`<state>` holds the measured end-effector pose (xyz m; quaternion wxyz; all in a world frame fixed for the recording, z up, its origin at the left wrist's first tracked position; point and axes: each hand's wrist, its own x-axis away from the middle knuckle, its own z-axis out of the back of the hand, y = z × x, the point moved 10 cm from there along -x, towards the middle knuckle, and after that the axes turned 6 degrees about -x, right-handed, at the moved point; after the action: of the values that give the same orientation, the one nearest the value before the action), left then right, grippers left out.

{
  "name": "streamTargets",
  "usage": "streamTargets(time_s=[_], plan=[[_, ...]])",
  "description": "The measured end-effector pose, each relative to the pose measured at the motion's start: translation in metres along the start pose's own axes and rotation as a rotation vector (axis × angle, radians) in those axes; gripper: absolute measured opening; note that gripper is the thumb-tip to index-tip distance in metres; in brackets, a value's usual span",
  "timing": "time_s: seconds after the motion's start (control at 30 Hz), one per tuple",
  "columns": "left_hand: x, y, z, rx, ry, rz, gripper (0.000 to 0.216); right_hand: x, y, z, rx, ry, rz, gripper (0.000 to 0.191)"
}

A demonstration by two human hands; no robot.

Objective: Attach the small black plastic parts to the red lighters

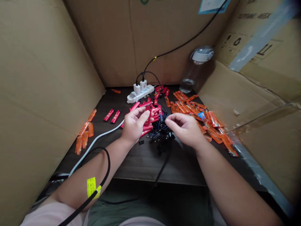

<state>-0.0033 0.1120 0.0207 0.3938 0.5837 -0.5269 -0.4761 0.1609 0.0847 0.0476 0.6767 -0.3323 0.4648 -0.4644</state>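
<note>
My left hand (134,125) is closed on a small flat red case (147,116), shaped like a lighter, held upright between thumb and fingers. To its right, my right hand (185,127) is pinched, thumb against forefinger; whatever lies between the tips is too small to make out. Under and between both hands is a heap of thin black and blue parts (162,127). More red cases (155,110) lie piled behind and beside the left hand. Two separate red cases (115,116) rest on the dark table (131,163) further left.
Orange translucent pieces (185,106) are heaped at the right, with several more (85,138) at the left wall. A white power strip (141,93) and a clear bottle (194,69) stand at the back. Cardboard walls (98,40) enclose three sides. A black cable (109,160) crosses my left forearm.
</note>
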Motion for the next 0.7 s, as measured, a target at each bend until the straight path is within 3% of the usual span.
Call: streamTargets(time_s=[0.1, 0.3, 0.53, 0.7], plan=[[-0.009, -0.003, 0.013, 0.104, 0.081, 0.055, 0.024, 0.009, -0.006, -0.033, 0.214, -0.297, 0.110, 0.013], [-0.010, -0.005, 0.017, 0.140, 0.129, 0.123, 0.019, 0.023, -0.005, -0.061, 0.401, -0.488, 0.202, 0.013], [-0.009, -0.006, 0.016, 0.102, 0.133, 0.129, 0.015, 0.028, 0.003, -0.078, 0.564, -0.542, 0.229, 0.017], [-0.010, -0.006, 0.015, 0.068, 0.125, 0.101, 0.013, 0.030, -0.009, -0.094, 0.698, -0.512, 0.292, 0.023]])
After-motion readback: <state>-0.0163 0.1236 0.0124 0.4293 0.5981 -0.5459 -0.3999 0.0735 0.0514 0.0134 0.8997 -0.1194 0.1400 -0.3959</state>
